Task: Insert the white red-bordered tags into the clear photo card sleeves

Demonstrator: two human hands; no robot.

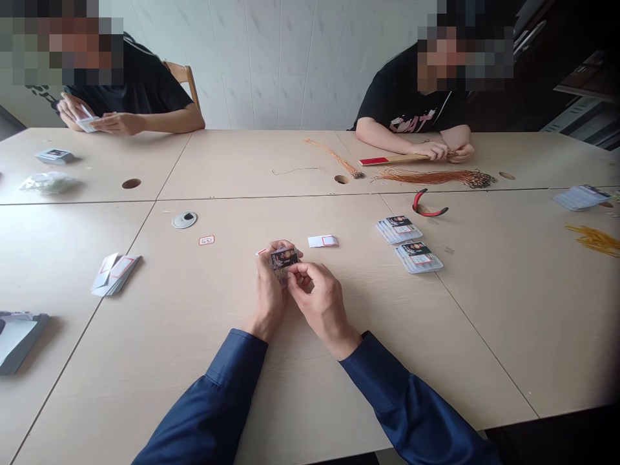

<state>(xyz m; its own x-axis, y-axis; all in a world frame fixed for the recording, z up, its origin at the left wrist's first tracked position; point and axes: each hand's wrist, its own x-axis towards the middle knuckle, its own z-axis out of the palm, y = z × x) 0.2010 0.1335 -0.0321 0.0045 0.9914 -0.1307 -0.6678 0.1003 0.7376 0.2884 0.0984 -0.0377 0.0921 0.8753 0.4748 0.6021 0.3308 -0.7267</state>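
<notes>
My left hand (270,284) is wrapped round a small flat packet with a black printed card (285,258), held tilted above the table. The thumb and fingertips of my right hand (317,294) are pinched together against the packet's lower right side; whatever lies between them is too small to make out. Just beyond my hands is a folded white paper slip with a red-edged label (323,241). Two stacks of similar packets, the nearer stack (419,257) and the farther stack (398,228), lie to the right.
Red-handled pliers (430,205) lie beyond the stacks. Left are a label (206,240), a round silver disc (185,220) and paper slips (115,274). Opposite, one person handles a white item (87,123); another holds a wooden strip (394,159) near copper-coloured wires (436,177).
</notes>
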